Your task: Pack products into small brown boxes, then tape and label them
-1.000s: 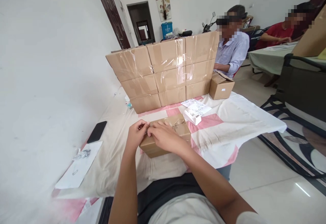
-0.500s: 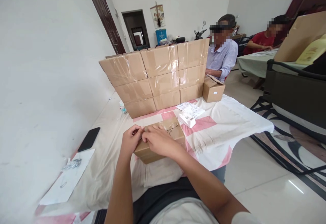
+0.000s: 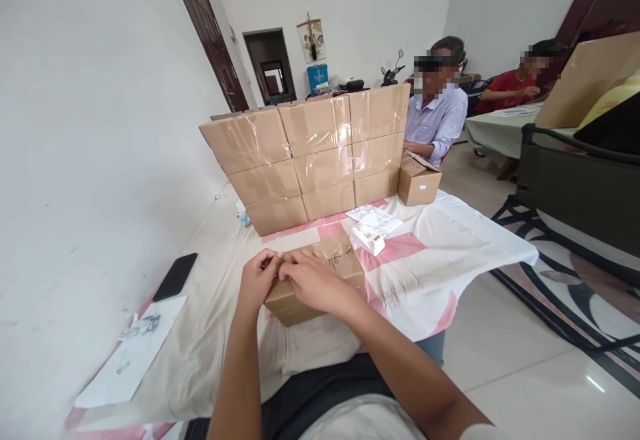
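Note:
A small cardboard box (image 3: 345,268) sealed with clear tape lies on the cloth-covered table (image 3: 450,240) right in front of me. My left hand (image 3: 257,279) is at the box's near left corner with its fingers curled and pinched together at the top edge. My right hand (image 3: 313,280) lies over the top of the box, fingers bent and meeting the left fingertips. What the fingertips pinch is too small to make out.
A wall of stacked taped cartons (image 3: 315,153) stands across the table's far side, with one loose carton (image 3: 419,180) at its right. A white tape dispenser (image 3: 367,239) and label sheets (image 3: 374,217) lie behind my box. A black phone (image 3: 175,277), paper (image 3: 133,353) and clips lie left. Two people sit beyond.
Both hands have stayed on the box's left end, fingertips working together with only small shifts. The view has swung slightly; the box has not moved.

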The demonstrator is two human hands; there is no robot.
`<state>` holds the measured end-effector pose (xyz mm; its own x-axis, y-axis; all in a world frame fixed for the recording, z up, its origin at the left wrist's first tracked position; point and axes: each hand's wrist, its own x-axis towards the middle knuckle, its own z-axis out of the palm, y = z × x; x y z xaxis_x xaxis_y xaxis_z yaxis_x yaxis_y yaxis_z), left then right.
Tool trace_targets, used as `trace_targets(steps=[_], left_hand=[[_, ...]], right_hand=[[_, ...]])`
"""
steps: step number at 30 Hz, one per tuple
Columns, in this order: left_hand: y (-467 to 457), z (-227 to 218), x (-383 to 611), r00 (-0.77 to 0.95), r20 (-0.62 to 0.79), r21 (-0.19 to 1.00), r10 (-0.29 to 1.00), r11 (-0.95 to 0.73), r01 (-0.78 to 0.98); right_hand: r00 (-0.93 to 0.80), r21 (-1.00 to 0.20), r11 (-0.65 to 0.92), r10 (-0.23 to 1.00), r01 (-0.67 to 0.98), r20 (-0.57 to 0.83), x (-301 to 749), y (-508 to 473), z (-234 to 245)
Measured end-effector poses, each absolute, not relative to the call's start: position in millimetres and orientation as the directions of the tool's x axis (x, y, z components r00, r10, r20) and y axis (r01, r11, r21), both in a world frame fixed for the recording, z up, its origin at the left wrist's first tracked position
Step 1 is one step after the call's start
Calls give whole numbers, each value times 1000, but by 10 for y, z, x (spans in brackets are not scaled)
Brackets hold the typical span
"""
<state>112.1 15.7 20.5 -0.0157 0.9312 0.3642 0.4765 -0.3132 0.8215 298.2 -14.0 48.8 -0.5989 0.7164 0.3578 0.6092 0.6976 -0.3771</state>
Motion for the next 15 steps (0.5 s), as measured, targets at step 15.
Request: trace_targets(steps=[15], left_hand=[[158,155,1108,-22,361,843,932,-316,435]], right_hand=[[-583,-379,680,733,628,351,2980,-164,517]])
